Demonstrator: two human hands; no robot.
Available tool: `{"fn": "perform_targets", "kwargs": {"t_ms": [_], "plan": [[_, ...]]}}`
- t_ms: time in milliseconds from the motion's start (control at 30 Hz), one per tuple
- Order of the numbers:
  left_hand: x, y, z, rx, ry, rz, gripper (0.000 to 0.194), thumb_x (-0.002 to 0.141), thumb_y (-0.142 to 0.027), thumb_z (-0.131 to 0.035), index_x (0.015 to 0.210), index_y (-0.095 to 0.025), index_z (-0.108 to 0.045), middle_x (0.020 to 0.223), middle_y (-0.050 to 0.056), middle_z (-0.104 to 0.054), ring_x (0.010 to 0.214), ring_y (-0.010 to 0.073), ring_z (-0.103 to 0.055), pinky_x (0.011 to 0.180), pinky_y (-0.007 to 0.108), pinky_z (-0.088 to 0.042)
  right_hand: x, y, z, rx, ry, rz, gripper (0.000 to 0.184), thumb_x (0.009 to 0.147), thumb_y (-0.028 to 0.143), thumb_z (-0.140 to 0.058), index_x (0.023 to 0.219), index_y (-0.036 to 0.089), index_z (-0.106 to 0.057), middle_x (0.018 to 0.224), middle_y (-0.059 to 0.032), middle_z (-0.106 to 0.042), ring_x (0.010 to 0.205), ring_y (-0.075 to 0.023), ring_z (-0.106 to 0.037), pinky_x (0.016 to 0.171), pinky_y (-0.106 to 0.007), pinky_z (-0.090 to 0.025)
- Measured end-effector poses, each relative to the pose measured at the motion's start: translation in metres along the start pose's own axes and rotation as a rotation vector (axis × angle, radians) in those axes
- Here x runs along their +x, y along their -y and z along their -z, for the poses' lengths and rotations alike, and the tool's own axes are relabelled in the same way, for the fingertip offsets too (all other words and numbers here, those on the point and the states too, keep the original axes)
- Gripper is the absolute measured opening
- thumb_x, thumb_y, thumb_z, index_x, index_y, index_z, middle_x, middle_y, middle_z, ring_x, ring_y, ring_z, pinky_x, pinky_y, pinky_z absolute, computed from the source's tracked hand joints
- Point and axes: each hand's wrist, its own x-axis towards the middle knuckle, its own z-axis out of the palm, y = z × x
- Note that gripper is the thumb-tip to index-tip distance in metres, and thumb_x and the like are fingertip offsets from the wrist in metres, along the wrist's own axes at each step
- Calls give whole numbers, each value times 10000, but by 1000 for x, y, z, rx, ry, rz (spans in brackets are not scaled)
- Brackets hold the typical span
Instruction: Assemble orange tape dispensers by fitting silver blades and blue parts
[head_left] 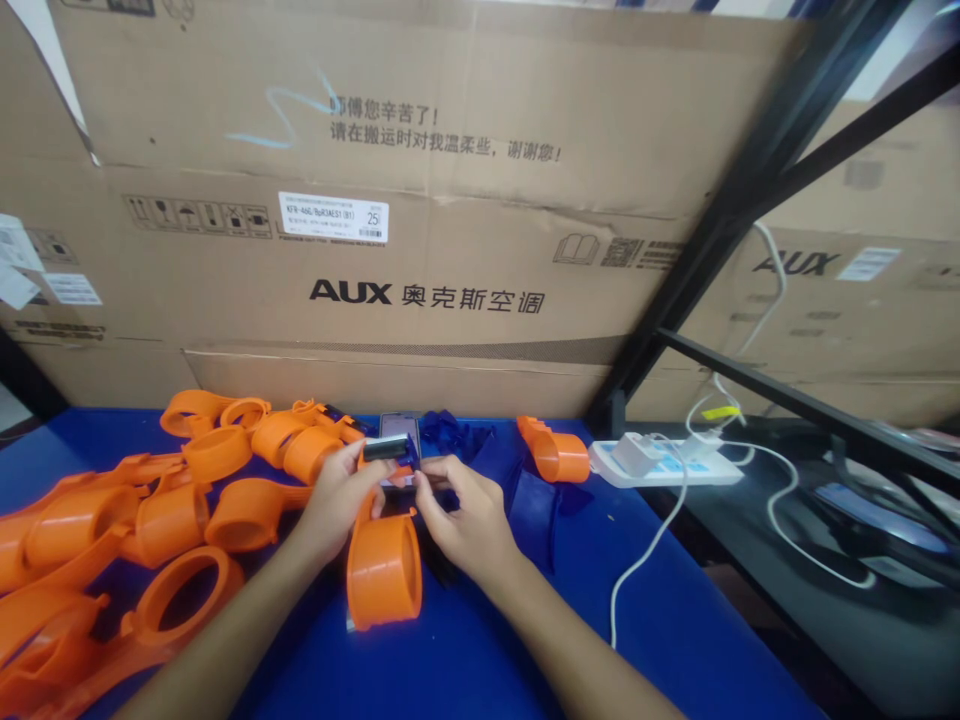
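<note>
My left hand (335,500) is closed round the handle of an orange plastic part (384,570), whose wide round ring hangs below the fingers. A short black cylinder (385,447) lies across the top of that part, by my left thumb. At the cylinder's right end is a small dark blue piece (414,452). My right hand (469,510) pinches at this piece with thumb and forefinger; the fingertips partly hide it. Many similar orange ringed parts (244,515) lie heaped to the left of my hands.
Dark blue plastic pieces or wrapping (534,510) lie right of my hands, beside another orange part (564,457). A phone (400,426) rests behind them. A white power strip (667,462) with cables sits at the blue table's (600,560) right edge. Large cardboard boxes (450,230) and a black frame (720,210) stand behind.
</note>
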Motion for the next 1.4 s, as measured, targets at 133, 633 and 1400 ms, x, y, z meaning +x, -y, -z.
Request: {"fn": "perform_targets", "kwargs": {"t_ms": [133, 633, 1400], "plan": [[2, 4, 2, 3, 9, -17, 191, 833, -308, -727, 899, -189, -593, 545, -86, -553, 366, 63, -467, 411, 180, -338, -1, -3, -1, -14, 35, 0, 161, 985, 181, -582, 1128, 224, -643, 1007, -74, -778, 886, -203, -781, 838, -313, -637], [4, 7, 5, 60, 38, -18, 145, 826, -253, -677, 918, -186, -588, 626, -48, -642, 364, 70, -479, 399, 196, -334, 9, 2, 16, 28, 209, -85, 170, 1046, 246, -483, 1153, 241, -615, 967, -56, -770, 841, -211, -755, 760, -322, -563], [-10, 2, -12, 212, 74, -19, 166, 754, -187, -689, 919, -179, -702, 699, -18, -691, 423, 84, -499, 421, 200, -386, 27, -2, 44, 16, 478, -158, 144, 846, 104, -557, 761, 220, -555, 620, 50, -615, 552, -122, -558, 520, -211, -398]]}}
